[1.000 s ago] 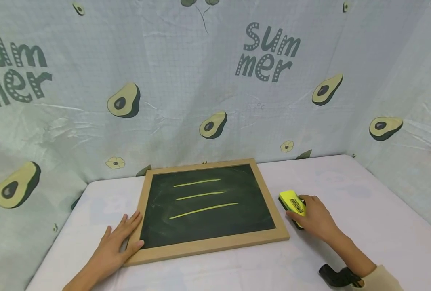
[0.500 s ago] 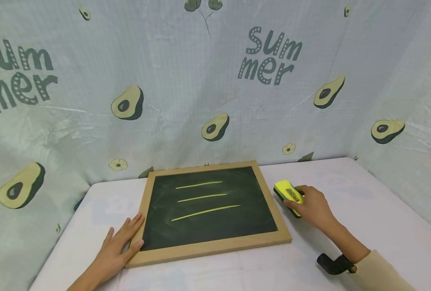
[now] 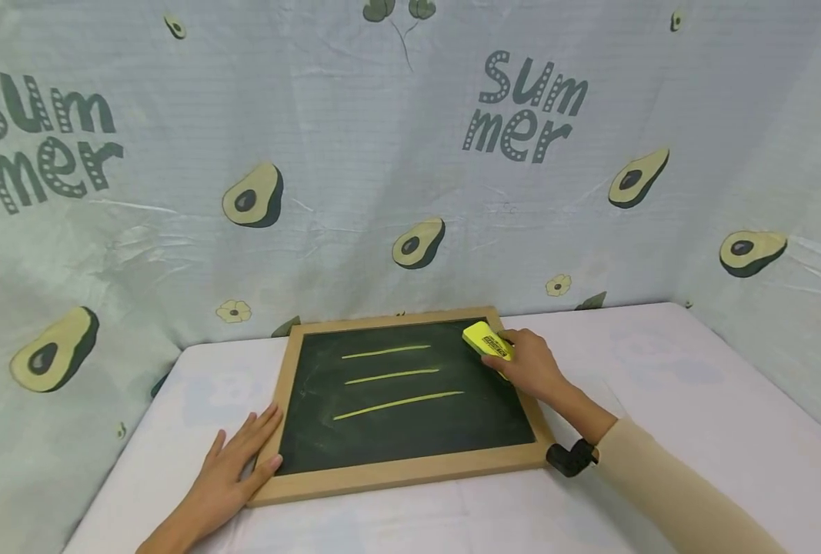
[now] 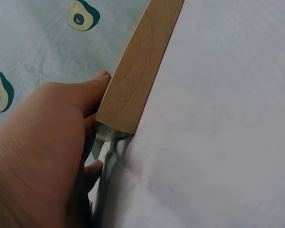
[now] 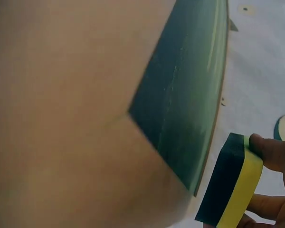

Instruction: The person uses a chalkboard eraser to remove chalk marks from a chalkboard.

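A chalkboard (image 3: 396, 408) with a wooden frame (image 3: 410, 478) lies on the table, bearing 3 yellow chalk lines (image 3: 398, 405). My left hand (image 3: 228, 473) rests on the frame's left side, fingers spread and thumb near the front corner; in the left wrist view the frame's edge (image 4: 133, 80) runs right past that thumb. My right hand (image 3: 536, 365) grips a yellow and black board eraser (image 3: 486, 340), thumb on one side and fingers on the other. The eraser overlaps the upper right of the board, right of the lines. Its dark felt face (image 5: 222, 180) shows in the right wrist view.
A white cloth covers the table (image 3: 659, 400). Behind it hangs a pale curtain (image 3: 355, 154) printed with avocados and lettering, close to the board's far edge. A black wrist device (image 3: 571, 458) sits on the right wrist, near the board's front right corner.
My right hand has carried the eraser leftward from the table beside the board to over its upper right part. My left hand stays on the frame. The head view has shifted slightly.
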`<move>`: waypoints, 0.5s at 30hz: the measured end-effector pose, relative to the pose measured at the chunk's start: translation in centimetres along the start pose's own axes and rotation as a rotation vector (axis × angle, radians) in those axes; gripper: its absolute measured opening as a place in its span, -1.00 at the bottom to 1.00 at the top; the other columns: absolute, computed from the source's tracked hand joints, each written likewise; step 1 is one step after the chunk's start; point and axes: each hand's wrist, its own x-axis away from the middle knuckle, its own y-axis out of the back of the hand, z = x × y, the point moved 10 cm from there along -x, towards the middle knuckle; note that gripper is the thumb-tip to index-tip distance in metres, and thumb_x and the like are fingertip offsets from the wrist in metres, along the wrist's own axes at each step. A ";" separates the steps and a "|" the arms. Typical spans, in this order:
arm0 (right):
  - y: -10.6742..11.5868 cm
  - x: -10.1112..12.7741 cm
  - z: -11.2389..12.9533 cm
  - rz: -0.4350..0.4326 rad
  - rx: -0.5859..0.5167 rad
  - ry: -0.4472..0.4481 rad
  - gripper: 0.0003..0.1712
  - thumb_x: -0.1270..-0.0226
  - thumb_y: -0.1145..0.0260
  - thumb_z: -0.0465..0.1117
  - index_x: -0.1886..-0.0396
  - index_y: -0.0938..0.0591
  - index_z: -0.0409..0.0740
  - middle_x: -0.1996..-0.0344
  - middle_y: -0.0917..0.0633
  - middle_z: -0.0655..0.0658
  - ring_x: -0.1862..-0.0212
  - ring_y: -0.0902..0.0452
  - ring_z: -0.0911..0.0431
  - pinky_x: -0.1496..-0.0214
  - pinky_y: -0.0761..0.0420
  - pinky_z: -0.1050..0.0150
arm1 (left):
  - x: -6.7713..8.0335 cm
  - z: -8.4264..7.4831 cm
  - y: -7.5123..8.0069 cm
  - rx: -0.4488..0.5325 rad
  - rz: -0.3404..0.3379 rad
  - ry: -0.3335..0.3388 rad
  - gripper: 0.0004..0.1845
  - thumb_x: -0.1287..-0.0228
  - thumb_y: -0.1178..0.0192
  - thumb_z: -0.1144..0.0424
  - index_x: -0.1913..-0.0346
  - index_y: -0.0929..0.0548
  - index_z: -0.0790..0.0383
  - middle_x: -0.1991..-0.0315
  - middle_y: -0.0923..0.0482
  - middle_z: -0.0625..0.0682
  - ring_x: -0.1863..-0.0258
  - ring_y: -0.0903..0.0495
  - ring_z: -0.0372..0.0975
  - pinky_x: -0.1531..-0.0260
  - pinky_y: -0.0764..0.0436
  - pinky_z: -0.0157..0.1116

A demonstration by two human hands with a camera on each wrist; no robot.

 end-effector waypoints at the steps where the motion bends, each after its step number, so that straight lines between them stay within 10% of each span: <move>1: -0.3 -0.3 0.2 0.007 0.001 -0.001 -0.30 -0.20 -0.41 -0.06 -0.17 -0.49 -0.49 0.08 -0.58 -0.38 0.15 -0.51 -0.11 0.11 -0.55 -0.01 | 0.0 0.0 0.0 0.000 0.001 0.002 -0.32 -0.35 -0.12 0.00 -0.46 -0.24 0.15 -0.44 -0.14 0.13 -0.38 -0.04 0.27 -0.23 0.27 0.33; 15: -3.0 -4.1 2.6 0.084 0.091 0.081 -0.34 -0.24 -0.38 -0.07 -0.17 -0.49 -0.47 0.07 -0.62 -0.33 0.18 -0.53 -0.07 0.17 -0.54 0.06 | 0.0 0.2 -0.1 -0.041 0.012 0.031 -0.29 -0.34 -0.12 -0.06 -0.45 -0.25 0.17 -0.44 -0.14 0.12 -0.39 -0.04 0.23 -0.22 0.22 0.34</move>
